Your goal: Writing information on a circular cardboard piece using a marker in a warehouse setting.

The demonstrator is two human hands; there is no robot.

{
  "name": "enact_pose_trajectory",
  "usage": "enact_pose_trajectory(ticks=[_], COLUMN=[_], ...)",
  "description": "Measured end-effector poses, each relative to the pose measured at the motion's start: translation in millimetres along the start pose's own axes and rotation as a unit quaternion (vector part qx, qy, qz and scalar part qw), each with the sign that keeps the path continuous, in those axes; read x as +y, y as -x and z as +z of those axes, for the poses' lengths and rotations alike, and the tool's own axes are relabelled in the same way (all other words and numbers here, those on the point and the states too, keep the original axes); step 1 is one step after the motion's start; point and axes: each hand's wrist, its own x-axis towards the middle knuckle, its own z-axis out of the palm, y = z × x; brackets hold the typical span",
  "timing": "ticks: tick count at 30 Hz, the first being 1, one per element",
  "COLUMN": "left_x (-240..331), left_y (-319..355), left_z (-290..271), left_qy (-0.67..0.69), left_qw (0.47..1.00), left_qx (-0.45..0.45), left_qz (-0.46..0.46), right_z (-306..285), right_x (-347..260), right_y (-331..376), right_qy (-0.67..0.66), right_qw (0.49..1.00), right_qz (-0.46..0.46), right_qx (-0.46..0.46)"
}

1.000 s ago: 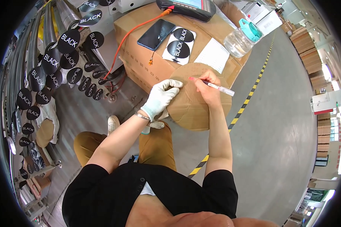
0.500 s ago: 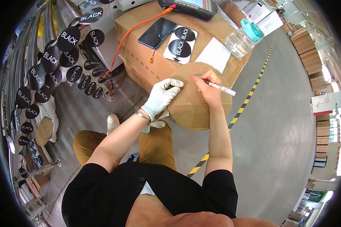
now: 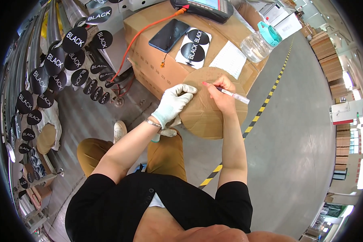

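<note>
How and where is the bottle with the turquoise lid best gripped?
Probably around the rounded body of the clear bottle, below its lid, coming from the right: it sits near the right edge of the cardboard box, with the paper sheet on its left.

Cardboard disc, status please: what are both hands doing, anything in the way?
Gloved left hand at left side of cardboard disc. Bare right hand gripping pen over it. Paper just beyond right hand; phone and bottle farther back.
</note>
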Motion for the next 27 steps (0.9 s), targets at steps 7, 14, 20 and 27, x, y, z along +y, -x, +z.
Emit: enact_pose_trajectory(ticks=[7, 14, 20, 27], left_x=[-0.7, -1.1, -3.6, -4.9], left_y=[-0.8, -0.8, -2.4, -3.5], left_z=[-1.8, -2.2, -2.0, -4.7], left_qy=[0.012, 0.004, -0.004, -0.009], left_qw=[1.0, 1.0, 1.0, 1.0], left_qx=[0.001, -0.004, 0.01, 0.0], left_qz=[0.003, 0.003, 0.013, 0.024], right_z=[-0.9, -0.4, 1.6, 2.0], right_x=[-0.8, 2.4, -3.1, -1.6], right_y=[1.3, 0.1, 0.7, 1.0], right_qy=[0.0, -0.005, -0.004, 0.007], right_qw=[1.0, 1.0, 1.0, 1.0], right_qz=[0.003, -0.019, 0.01, 0.008], right_qx=[0.011, 0.009, 0.002, 0.004])
